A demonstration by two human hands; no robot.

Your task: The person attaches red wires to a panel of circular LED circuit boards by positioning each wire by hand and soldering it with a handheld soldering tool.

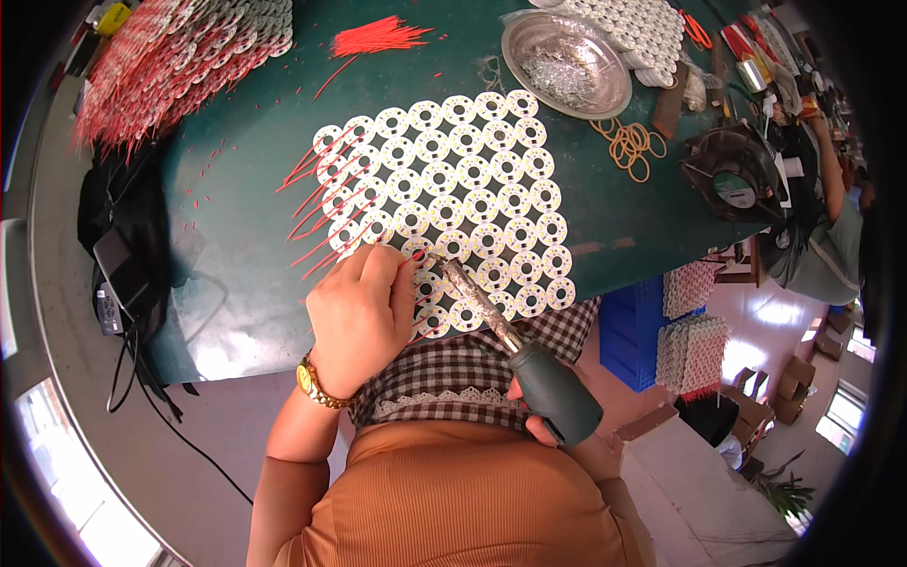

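Note:
A panel of round white ring-shaped LED circuit boards (470,170) lies on the green table. Thin red wires (307,210) stick out from boards along its left side. My left hand (357,307), with a gold watch on the wrist, rests over the panel's lower left. Its fingers are pinched on a short red wire at one board; most of the wire is hidden. My right hand (535,416), largely covered by the handle, grips a soldering iron (553,386) with a dark green handle. The iron's tip meets the board close to my left fingertips.
Loose red wires (378,36) lie beyond the panel. A metal bowl (515,66) and rubber bands (628,146) sit at the far right, near a black fan (732,175). Wired boards (189,57) pile up far left. A blue crate (625,331) stands below the table's right edge.

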